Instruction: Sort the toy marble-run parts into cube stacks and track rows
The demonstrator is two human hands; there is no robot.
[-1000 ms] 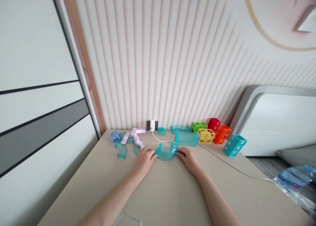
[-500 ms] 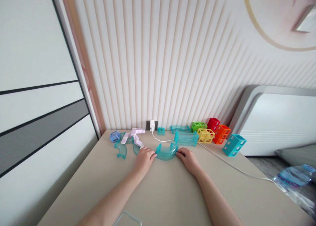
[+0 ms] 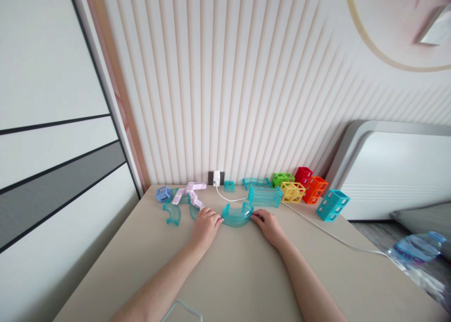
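Note:
A curved, see-through teal track piece (image 3: 237,217) lies on the table in front of me, its ends pointing toward the wall. My left hand (image 3: 206,224) is closed with its fingertips at the left side of this piece. On the opposite side my right hand (image 3: 268,224) pinches the right edge, its fingers bent together. Just past my left hand, another teal curved piece (image 3: 194,212) is partly hidden by the fingers. Beyond my right hand stands a teal barred piece (image 3: 265,196).
Lilac pieces (image 3: 190,193), a blue cube frame (image 3: 163,194) and a small teal curve (image 3: 172,214) lie left. Green (image 3: 283,179), yellow (image 3: 292,192), red (image 3: 303,175), orange (image 3: 316,189) and teal block frames (image 3: 333,205) stand right. A white cable (image 3: 327,234) crosses the table from a charger (image 3: 216,178).
The view has shifted very slightly. Both hands keep their places at the two sides of the curved track piece.

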